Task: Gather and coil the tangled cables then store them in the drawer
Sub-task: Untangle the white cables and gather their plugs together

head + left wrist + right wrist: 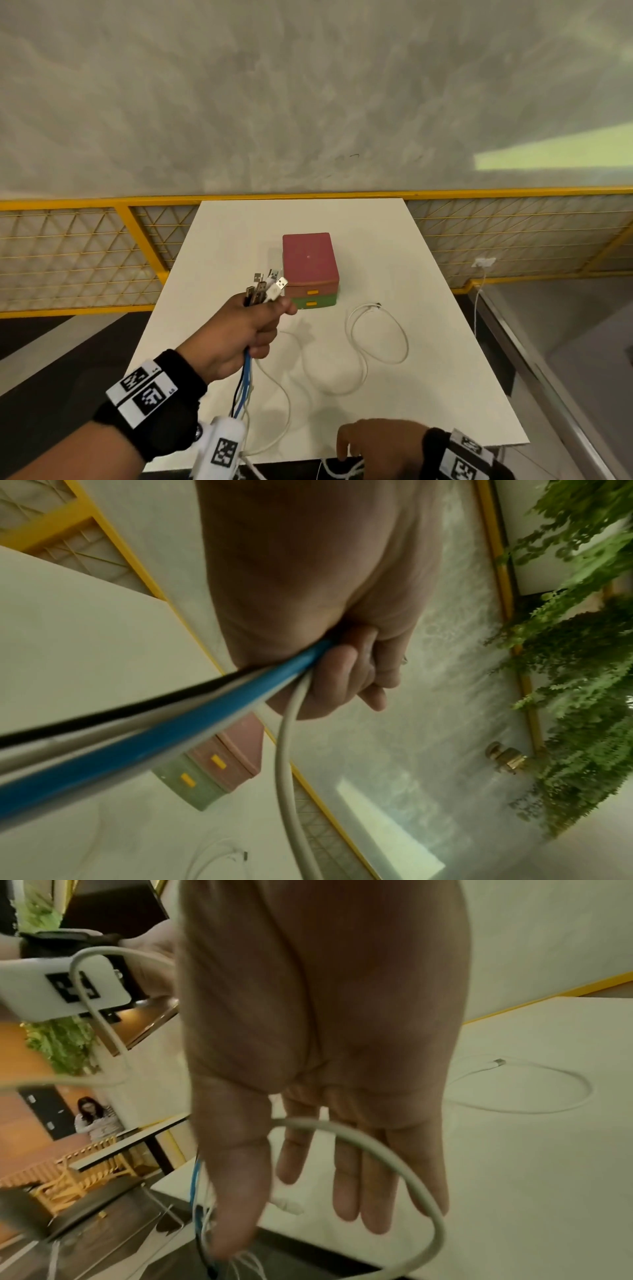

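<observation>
Cables [263, 291] are bunching in my left hand [236, 329] in the head view: its fingers are curling tight round the bundle, plugs sticking up above the fist, blue, black and white leads trailing down past the table [445, 359] edge. My right hand [380, 445] is hovering low at the near edge over more white strands. A white cable [376, 332] is lying looped on the tabletop, just beside the drawer unit [310, 270], whose drawers are both sitting closed.

From the left wrist, I am seeing fingers [342, 680] wrapping the blue, black and white leads.

From the right wrist, my fingers [373, 1185] are hanging straight and relaxed, gripping nothing; a white loop [404, 1167] is arcing across in front of them, and I cannot tell whether it is touching.
</observation>
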`<act>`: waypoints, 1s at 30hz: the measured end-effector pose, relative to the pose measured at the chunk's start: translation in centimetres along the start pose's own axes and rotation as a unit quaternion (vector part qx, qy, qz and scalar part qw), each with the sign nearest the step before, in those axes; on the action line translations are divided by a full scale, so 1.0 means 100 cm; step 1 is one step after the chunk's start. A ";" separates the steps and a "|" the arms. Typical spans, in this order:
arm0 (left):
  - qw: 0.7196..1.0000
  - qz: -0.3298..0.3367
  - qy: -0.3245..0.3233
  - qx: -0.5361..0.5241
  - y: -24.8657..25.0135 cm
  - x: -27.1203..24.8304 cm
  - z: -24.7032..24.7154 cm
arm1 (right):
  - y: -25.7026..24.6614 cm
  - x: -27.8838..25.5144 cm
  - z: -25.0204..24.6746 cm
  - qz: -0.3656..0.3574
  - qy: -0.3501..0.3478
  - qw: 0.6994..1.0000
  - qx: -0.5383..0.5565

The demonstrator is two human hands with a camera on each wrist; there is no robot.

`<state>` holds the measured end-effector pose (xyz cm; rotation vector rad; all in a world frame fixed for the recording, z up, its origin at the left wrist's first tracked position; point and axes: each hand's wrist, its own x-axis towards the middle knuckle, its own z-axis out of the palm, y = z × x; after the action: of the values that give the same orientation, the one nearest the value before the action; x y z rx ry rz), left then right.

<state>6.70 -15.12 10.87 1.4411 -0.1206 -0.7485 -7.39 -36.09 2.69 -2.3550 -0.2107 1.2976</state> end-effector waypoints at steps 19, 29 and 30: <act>0.996 0.039 0.036 -0.074 0.029 0.019 0.028 | 0.101 0.145 -0.102 0.223 0.393 0.876 0.168; 0.995 0.039 0.026 -0.090 0.025 0.028 0.019 | 0.091 0.137 -0.087 0.261 0.339 0.896 0.117; 0.995 0.035 0.026 -0.088 0.024 0.029 0.019 | 0.092 0.130 -0.085 0.266 0.333 0.896 0.125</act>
<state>8.88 -18.41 12.32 1.2806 -0.0624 -0.6482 6.10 -42.52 -7.51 -2.5436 0.8087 0.5727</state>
